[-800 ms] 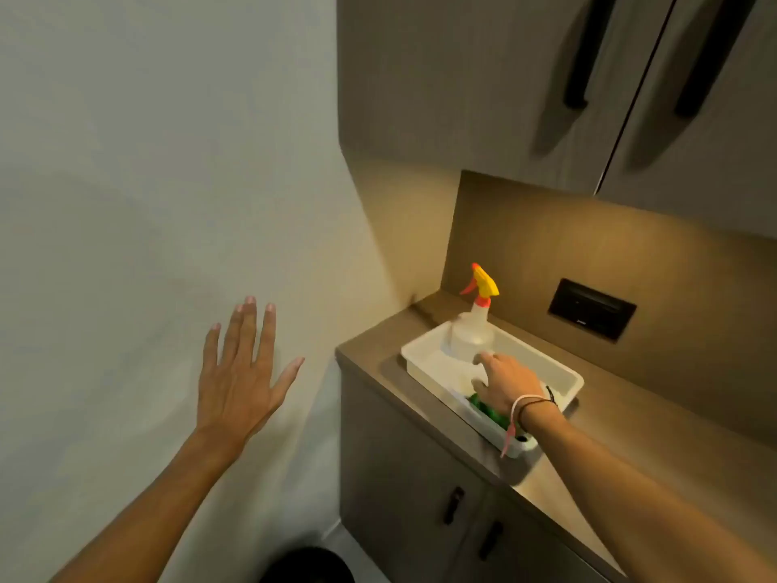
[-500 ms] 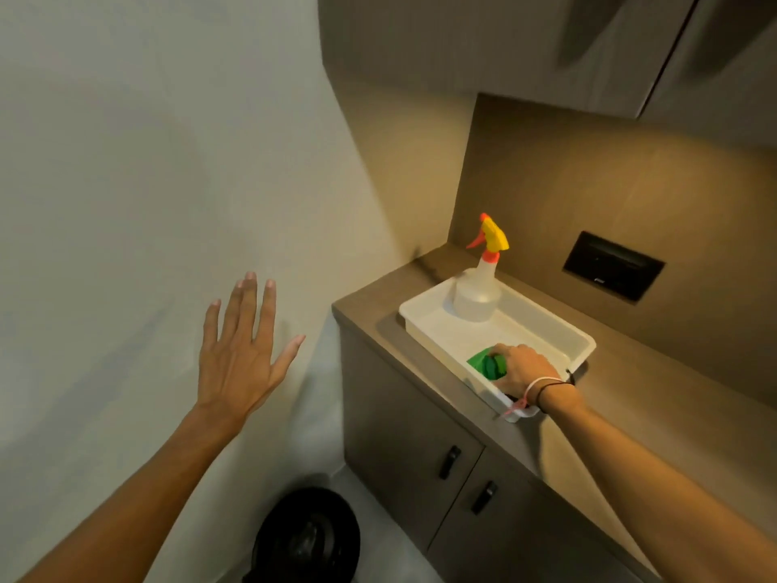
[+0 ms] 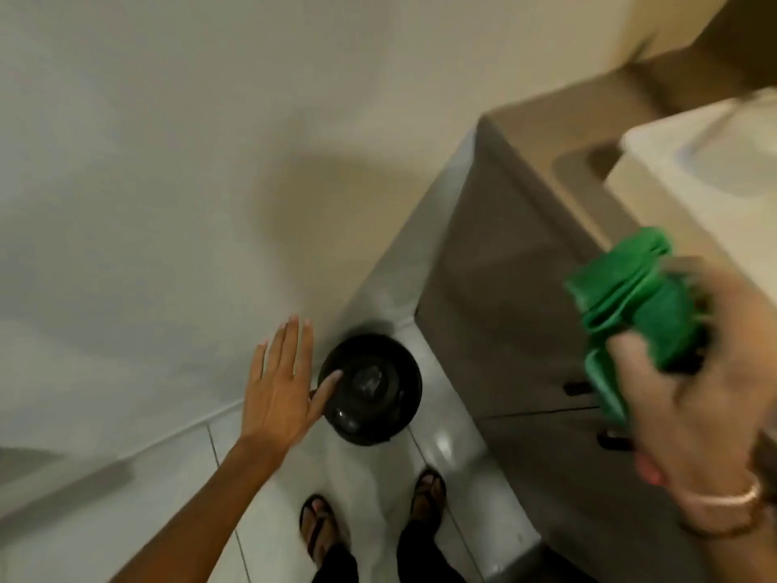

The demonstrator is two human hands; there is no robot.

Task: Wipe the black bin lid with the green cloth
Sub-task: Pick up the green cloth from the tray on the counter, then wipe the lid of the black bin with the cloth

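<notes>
The round black bin lid [image 3: 372, 389] lies low on the floor in the corner between the wall and the cabinet, with a shiny patch at its middle. My left hand [image 3: 279, 389] is spread flat, fingers apart, in the air above the lid's left edge; its thumb overlaps the lid in the picture. My right hand [image 3: 698, 397], blurred and close to the camera at the right, grips the bunched green cloth [image 3: 630, 296] well above the floor, in front of the cabinet.
A grey-brown cabinet [image 3: 504, 313] with dark door handles stands right of the bin. A white tray [image 3: 681, 162] sits on its counter at the upper right. A plain wall fills the left. My two sandalled feet [image 3: 370, 523] stand on pale floor tiles below the bin.
My right hand has lifted the green cloth out of the white tray and pulled it toward me. The view has tilted down to the floor, so the bin lid is now in full sight.
</notes>
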